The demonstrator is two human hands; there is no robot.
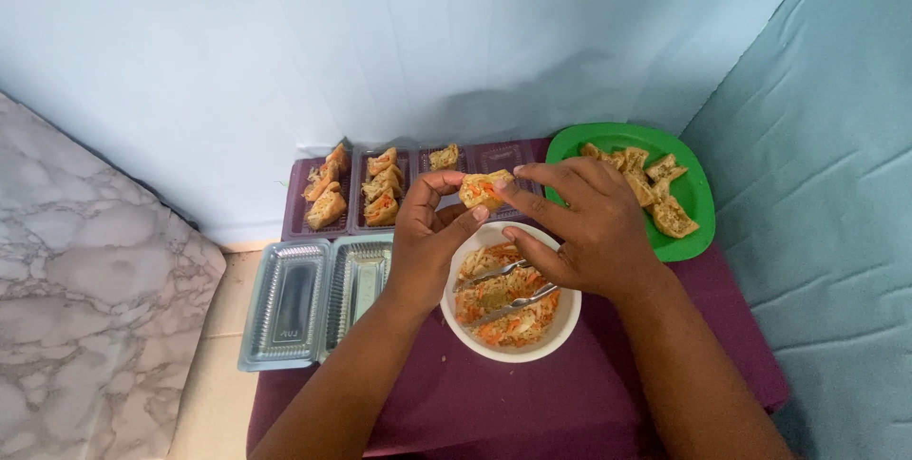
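Observation:
My left hand [427,241] and my right hand [589,227] together hold a stuffed piece of fried tofu [483,188] above the table, fingertips pinching it from both sides. Just below sits a white bowl [560,322] of shredded vegetable filling, with metal tongs [503,289] resting in it. A green plate [698,199] of unfilled fried tofu pieces lies to the right of my right hand. Behind my hands stand clear plastic trays [347,227] holding filled tofu pieces.
Two clear tray lids or empty trays [285,303] lie at the table's left front. The small table has a dark purple cloth [589,393]. A marble-patterned surface [85,298] is at the left, a pale wall behind, and a teal fabric [826,184] at the right.

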